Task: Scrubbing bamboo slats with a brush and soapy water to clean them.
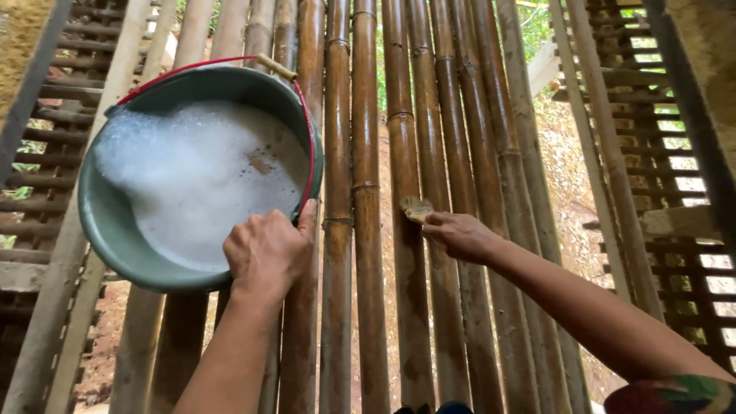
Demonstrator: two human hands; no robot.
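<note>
A green bucket (115,238) with a red wire handle holds foamy, soapy water and rests on bamboo poles at the left. My left hand (266,249) grips its near rim, thumb hooked over the edge. My right hand (458,234) reaches across to the middle poles and pinches a small pale scrap, maybe a sponge or scrubber (418,208), against a bamboo pole (410,307).
The floor is made of long bamboo poles (337,115) with gaps showing bare earth far below. Wooden slatted frames (667,153) stand at the right and left sides. Green foliage shows beyond the top edge.
</note>
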